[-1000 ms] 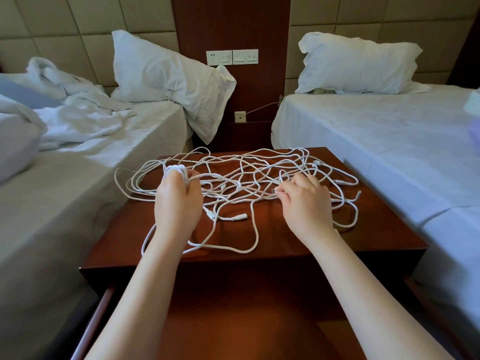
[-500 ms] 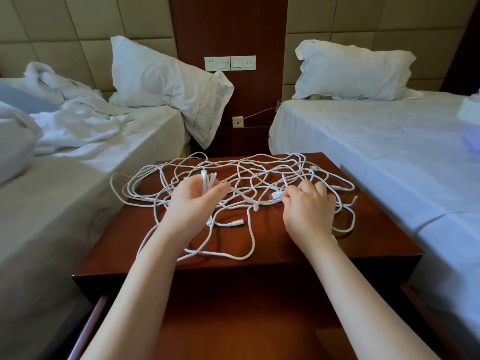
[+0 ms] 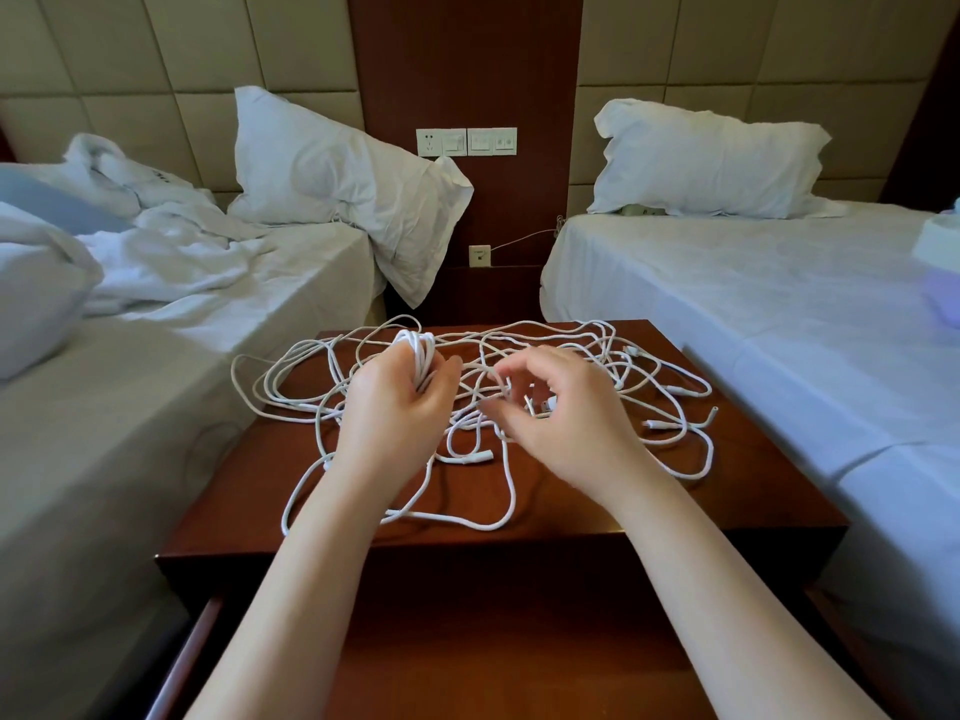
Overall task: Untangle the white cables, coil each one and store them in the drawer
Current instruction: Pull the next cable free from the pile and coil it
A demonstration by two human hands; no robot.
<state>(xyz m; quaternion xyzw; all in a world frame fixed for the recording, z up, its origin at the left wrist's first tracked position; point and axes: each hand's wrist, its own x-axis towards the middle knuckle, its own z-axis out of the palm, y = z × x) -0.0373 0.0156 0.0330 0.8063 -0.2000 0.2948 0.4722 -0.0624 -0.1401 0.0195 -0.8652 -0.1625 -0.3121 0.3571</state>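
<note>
White cables (image 3: 415, 345) tangled across bench (image 3: 571, 501), several loops gripped in left hand (image 3: 395, 407); right hand (image 3: 566, 423) curled among strands, grasp unclear; print on bedding (image 3: 171, 241) unreadable.

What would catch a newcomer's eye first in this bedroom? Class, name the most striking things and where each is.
A sprawling tangle of white cables covers the brown nightstand between a rumpled bed and a smooth bed. The left hand grips a bunch of loops at the tangle's left side, while the right hand pinches strands near its middle.
</note>
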